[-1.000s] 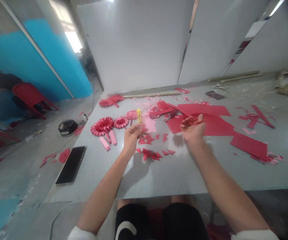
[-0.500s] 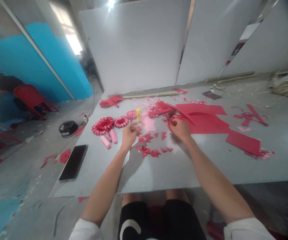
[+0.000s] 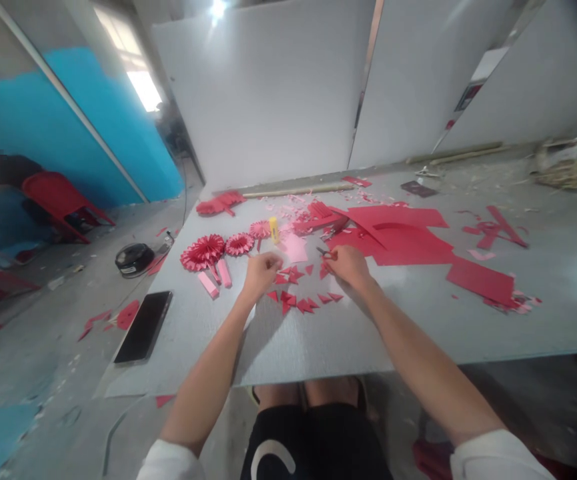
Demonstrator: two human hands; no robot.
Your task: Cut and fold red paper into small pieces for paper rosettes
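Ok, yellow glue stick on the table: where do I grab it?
Yellow glue stick: mid-barrel, fingers closing from above on the near side. It looks near upright and slim; pink paper scraps crowd its base, so stay high.

no readable text, white curved logo [image 3: 268,452] on black shorts [image 3: 318,443]

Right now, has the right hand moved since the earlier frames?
Yes. The right hand, with the scissors, has moved left, closer to the pink paper.
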